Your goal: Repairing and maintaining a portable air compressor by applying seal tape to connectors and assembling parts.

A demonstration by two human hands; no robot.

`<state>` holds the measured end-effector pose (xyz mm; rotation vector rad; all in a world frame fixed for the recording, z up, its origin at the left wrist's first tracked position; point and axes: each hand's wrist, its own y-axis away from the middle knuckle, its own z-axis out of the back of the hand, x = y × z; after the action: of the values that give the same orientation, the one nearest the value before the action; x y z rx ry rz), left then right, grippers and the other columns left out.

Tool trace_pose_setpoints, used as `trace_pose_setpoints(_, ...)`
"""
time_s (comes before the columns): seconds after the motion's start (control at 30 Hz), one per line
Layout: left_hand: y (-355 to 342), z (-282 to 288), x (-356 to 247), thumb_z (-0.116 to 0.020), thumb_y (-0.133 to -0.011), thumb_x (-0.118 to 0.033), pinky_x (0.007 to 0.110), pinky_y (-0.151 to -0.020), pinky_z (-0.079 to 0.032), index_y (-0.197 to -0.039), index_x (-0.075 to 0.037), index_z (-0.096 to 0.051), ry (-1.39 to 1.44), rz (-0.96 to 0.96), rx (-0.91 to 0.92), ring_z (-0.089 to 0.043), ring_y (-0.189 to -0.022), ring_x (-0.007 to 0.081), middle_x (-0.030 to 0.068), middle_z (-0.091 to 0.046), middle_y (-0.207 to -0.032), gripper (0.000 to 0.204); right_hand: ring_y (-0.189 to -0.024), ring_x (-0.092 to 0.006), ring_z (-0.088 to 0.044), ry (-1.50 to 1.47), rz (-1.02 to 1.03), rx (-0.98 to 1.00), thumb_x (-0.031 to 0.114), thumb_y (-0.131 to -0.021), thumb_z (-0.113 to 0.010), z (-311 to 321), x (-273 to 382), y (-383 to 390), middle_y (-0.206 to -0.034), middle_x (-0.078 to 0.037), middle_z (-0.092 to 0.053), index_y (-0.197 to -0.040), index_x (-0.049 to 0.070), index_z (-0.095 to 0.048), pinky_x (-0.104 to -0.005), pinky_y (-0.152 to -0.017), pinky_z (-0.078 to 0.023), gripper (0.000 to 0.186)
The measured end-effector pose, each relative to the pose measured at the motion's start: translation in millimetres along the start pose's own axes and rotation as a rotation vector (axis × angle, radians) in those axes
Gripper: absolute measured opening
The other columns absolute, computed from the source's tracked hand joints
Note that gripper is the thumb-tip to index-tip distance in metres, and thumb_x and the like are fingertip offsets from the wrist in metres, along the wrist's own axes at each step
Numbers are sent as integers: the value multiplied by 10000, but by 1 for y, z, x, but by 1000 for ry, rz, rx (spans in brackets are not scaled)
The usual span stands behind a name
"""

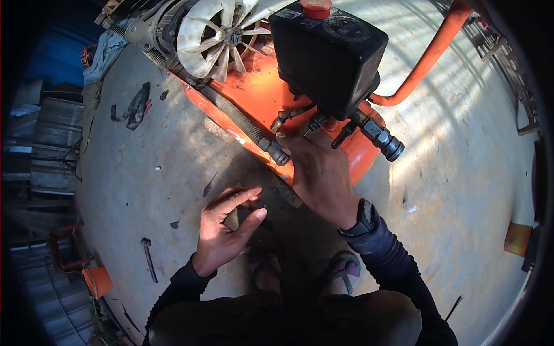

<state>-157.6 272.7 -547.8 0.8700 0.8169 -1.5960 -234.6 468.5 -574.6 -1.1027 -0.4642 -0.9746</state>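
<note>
An orange air compressor stands in front of me, with a pale fan wheel and a black pressure switch box on top. My right hand reaches in below the box, among a small brass fitting, dark valve fittings and the end of a ribbed pipe. Its fingertips are hidden there, so any grip does not show. Nearer to me, my left hand hangs above the floor, its fingers bent and apart from the thumb. Nothing shows between them.
A black hose coupling juts out on the compressor's right, below a bent orange handle. On the concrete floor lie a long bolt-like rod and a dark tool or cloth. An orange pot sits at the left.
</note>
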Motion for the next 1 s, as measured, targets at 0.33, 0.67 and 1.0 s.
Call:
trace_pose_setpoints(0.33, 0, -4, -9, -745, -867, -9, 306, -917, -491, -1236, 6, -670, -14, 52, 78, -636, -955, 168, 113, -670, -1085, 378, -785, -334, -654, -46, -59, 57, -59, -831, -604, 4, -3, 0, -929, -146, -633, -1040, 9, -698, -412, -646, -520, 239)
trace_pose_setpoints(0.67, 1, 0, 0, -728, -888, -4, 311, -928, -484, -1241, 15, -663, -30, 107, 45, -625, -974, 171, 107, -650, -1077, 359, -774, -339, -641, -78, -35, 3, -60, -789, -611, 11, -8, 8, -915, -137, -624, -1017, 7, -698, -411, -630, -511, 253)
trace_pose_setpoints(1.0, -5, -7, 8, -719, -880, 31, 302, -923, -489, -1232, 37, -657, -41, 124, 75, -626, -967, 170, 114, -647, -1087, 357, -802, -331, -644, 88, 24, 135, -8, -738, -677, 10, -8, -2, -987, -125, -584, -1040, 20, -678, -412, -627, -527, 303)
